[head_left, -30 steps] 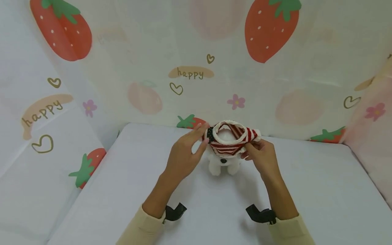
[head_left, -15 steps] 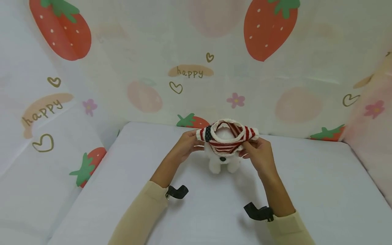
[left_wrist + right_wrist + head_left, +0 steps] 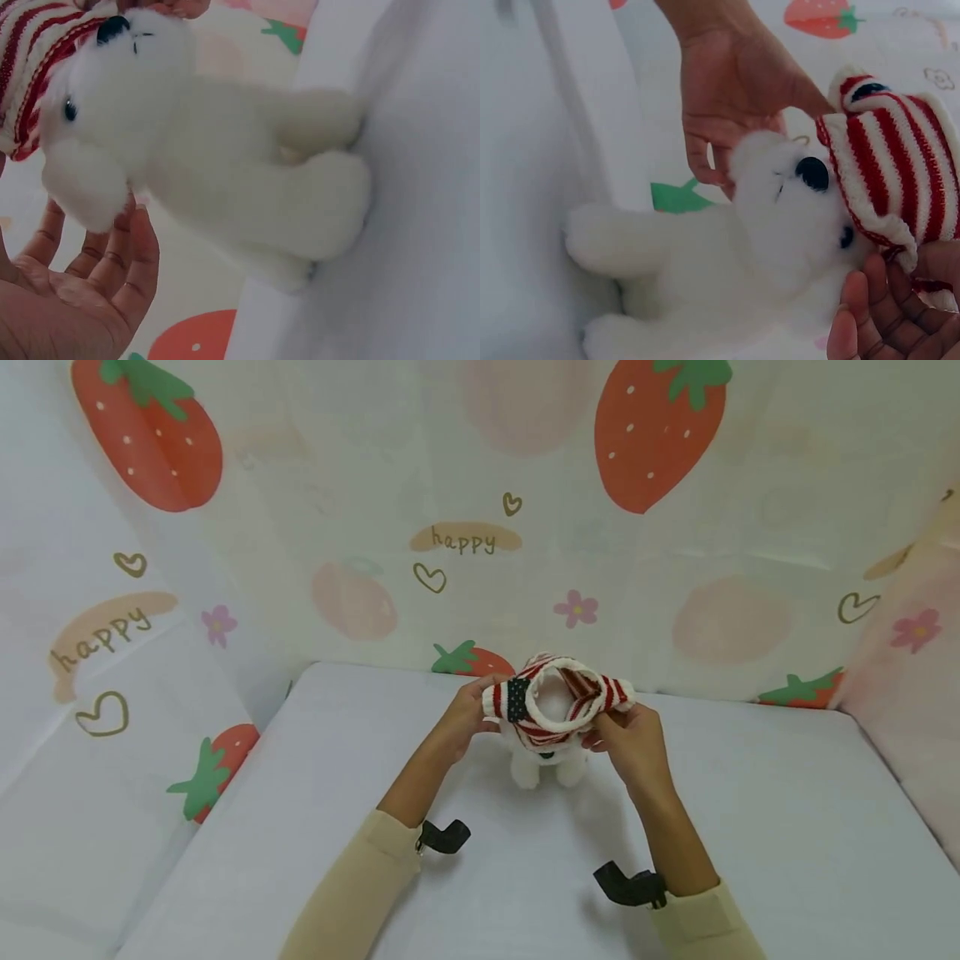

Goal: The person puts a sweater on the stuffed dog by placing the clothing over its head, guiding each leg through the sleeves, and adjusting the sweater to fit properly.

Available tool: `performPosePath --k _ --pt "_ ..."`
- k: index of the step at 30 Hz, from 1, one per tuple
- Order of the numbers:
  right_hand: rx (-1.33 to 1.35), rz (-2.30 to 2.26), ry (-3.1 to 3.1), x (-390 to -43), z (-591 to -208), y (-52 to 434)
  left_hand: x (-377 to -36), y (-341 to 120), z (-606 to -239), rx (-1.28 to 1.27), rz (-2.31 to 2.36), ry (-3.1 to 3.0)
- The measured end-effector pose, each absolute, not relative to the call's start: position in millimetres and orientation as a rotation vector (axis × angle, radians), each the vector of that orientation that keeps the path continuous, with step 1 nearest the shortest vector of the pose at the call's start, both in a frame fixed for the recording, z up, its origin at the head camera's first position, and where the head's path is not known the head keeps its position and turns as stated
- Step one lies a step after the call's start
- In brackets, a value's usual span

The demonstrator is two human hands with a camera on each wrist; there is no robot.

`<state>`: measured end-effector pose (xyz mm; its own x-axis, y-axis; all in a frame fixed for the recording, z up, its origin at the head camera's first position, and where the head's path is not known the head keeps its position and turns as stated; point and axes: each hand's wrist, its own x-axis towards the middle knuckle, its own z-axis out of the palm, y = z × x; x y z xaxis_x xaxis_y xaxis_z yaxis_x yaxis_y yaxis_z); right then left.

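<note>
L hand (image 3: 459,718) pinches the left side of the striped sweater (image 3: 558,700), neck hole stretched over the white plush dog (image 3: 546,760), which sits on the white table (image 3: 750,827) w/ head partly in. R hand (image 3: 632,742) pinches the right hem. Risk: uneven pull could tip the dog, or the knit snags on the snout & slips from the fingers
</note>
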<state>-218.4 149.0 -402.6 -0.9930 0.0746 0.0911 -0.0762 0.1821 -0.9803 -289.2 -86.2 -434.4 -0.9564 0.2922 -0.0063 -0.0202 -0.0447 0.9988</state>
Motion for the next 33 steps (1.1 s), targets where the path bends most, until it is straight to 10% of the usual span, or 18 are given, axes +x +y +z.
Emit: performPosePath --k 33 --pt "0.184 1.284 -2.922 -211 -391 180 -283 -101 -462 0.006 1.995 1.908"
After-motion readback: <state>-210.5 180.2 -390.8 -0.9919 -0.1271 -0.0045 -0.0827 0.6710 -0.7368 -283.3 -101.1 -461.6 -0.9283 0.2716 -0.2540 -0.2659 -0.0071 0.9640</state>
